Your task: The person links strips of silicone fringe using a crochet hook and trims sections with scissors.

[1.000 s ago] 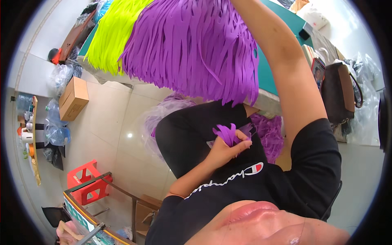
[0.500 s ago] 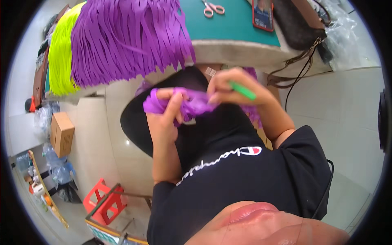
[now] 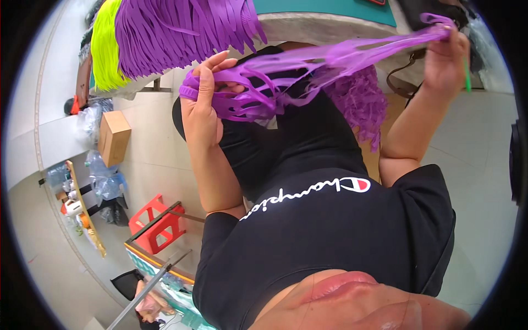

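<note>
Left hand (image 3: 202, 107) gripped looped purple elastic bands (image 3: 286, 82); right hand (image 3: 446, 55) pinched their far end, stretched taut.

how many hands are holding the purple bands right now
2. The left hand grips the bunch of purple bands at its looped end; the right hand pulls the other end, stretched out to the upper right.

Single head-worn fisheye view, looked steeply down along the wearer's own black-shirted torso (image 3: 330, 231). Close range: chin filled the lower edge. The teal-topped desk (image 3: 330, 6) curved along the upper rim, the pale tiled floor (image 3: 154, 159) at left. No second view.
</note>
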Demonstrator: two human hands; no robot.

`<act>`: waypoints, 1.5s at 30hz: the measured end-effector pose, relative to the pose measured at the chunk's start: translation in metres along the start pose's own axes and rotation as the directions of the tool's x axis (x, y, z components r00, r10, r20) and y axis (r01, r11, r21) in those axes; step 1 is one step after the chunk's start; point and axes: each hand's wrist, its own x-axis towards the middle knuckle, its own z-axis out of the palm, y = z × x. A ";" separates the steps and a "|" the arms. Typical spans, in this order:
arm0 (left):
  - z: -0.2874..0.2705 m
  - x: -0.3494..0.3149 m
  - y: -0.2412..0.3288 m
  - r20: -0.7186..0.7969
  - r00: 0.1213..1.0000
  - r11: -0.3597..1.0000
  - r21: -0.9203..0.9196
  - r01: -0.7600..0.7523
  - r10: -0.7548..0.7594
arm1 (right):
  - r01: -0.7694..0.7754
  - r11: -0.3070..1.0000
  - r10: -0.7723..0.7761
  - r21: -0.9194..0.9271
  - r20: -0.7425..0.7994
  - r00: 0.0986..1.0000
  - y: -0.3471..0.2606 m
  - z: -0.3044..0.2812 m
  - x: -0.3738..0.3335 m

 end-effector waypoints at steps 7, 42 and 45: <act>0.016 -0.001 0.006 0.009 0.995 0.945 0.313 -0.093 0.095 | 0.007 -0.073 0.189 -0.997 -0.007 0.982 -0.045 -0.010 -0.008; -0.003 0.012 0.029 -0.185 0.977 0.994 0.004 -0.105 0.104 | -0.100 0.011 0.420 -0.995 -0.086 0.904 -0.014 -0.071 -0.060; 0.028 0.001 0.015 -0.097 0.994 0.994 0.107 -0.036 0.047 | -0.108 0.379 0.305 -0.919 0.014 0.952 0.010 0.014 -0.080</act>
